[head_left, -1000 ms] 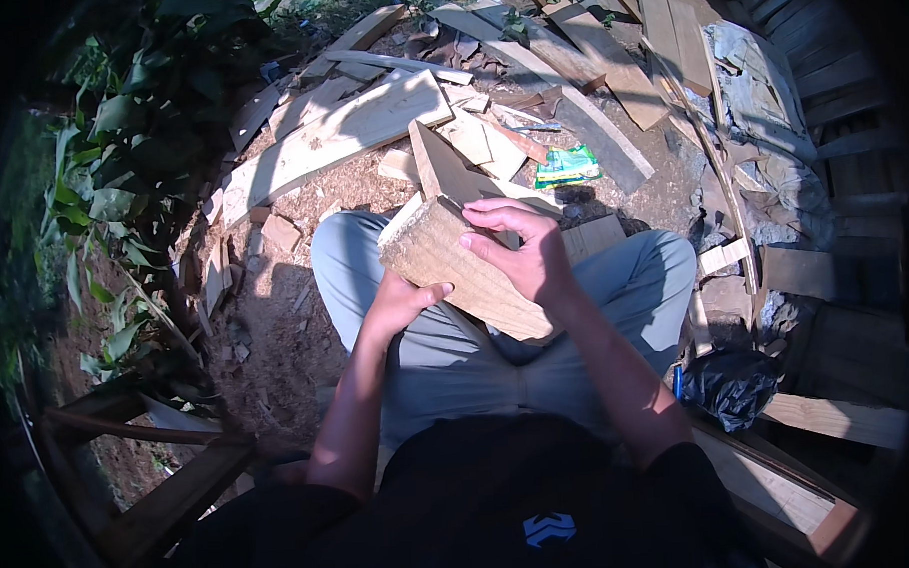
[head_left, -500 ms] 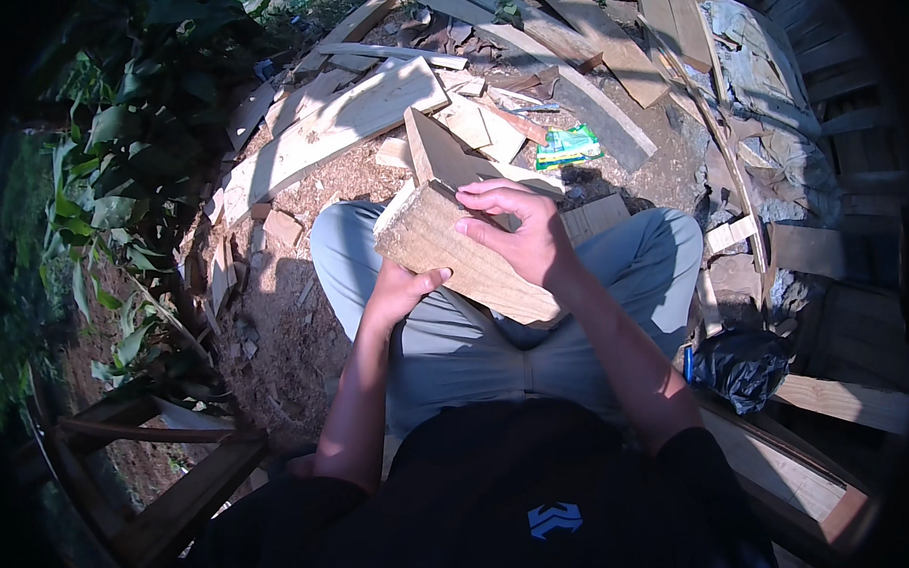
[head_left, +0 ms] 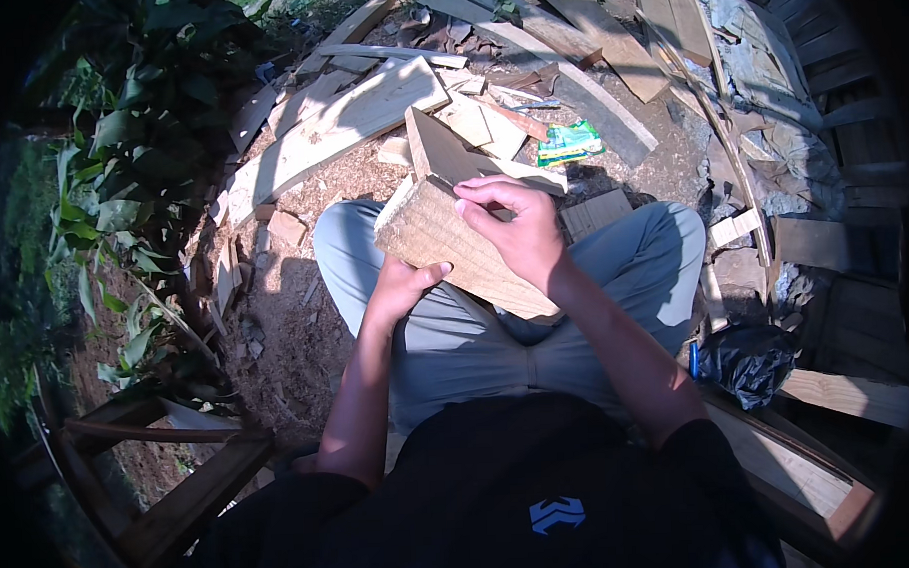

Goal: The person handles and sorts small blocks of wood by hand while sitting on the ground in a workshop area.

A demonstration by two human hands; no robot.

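Right now the left hand (head_left: 403, 286) grips the wood block (head_left: 463, 246) from below, and the right hand (head_left: 523, 232) curls closed over its top, above the lap. Rough wood could poke a finger, or the block might slip down onto the knees.

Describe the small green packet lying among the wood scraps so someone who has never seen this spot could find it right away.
Start from the seated person's knees in grey trousers, then look just beyond them to the heap of pale planks and offcuts on the dirt. The green packet lies flat there, the only bright green, glossy thing among bare wood.
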